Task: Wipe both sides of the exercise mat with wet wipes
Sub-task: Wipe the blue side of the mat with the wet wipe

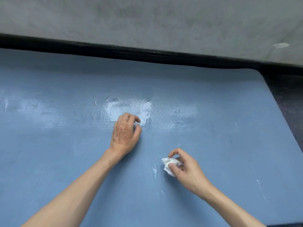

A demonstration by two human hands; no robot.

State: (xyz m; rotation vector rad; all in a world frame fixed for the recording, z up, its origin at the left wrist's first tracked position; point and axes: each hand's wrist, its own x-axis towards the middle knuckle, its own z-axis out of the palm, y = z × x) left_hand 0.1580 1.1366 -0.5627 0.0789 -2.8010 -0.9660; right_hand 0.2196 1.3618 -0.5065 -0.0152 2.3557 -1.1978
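A blue exercise mat [65,153] lies flat and fills most of the view, with a wet shiny patch [129,107] near its middle. My right hand [186,169] pinches a crumpled white wet wipe [168,164] between thumb and fingers, just above the mat at centre right. My left hand [125,133] rests on the mat below the wet patch, palm down, with its fingers loosely curled and nothing in them. Thin white streaks mark the mat near the wipe and at the lower right.
The mat's far edge meets a black strip [147,54], and a grey wall [147,18] rises behind it. Dark floor [288,95] shows past the mat's rounded far right corner.
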